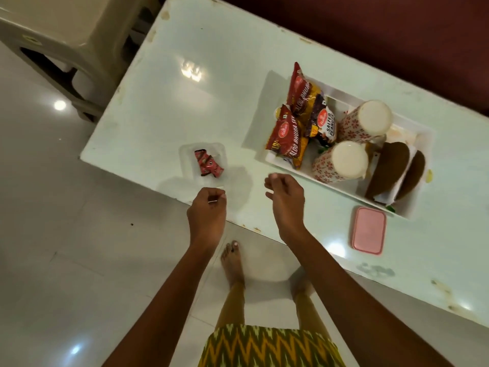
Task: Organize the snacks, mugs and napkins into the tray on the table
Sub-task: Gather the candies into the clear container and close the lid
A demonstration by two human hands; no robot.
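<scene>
A white tray [288, 165] stands on the right half of the pale table [206, 107]. In it are red snack packets [287, 136], a salted peanuts packet [324, 125], two floral mugs upside down [365, 123] [341, 161], and brown napkins [389, 170] on edge. Left of the tray, a small clear container [188, 157] holds red wrapped sweets [207, 165]. My left hand [207, 218] hovers at the table's front edge just below that container, its fingers curled and pinching a small thin pale thing [214, 200]. My right hand [287, 205] hovers beside it, fingers loosely curled and holding nothing.
A pink lid [368, 233] lies flat near the front edge, below the tray. A beige plastic stool [66, 35] stands on the tiled floor off the table's left end. A dark red wall runs behind the table. My bare feet are under the front edge.
</scene>
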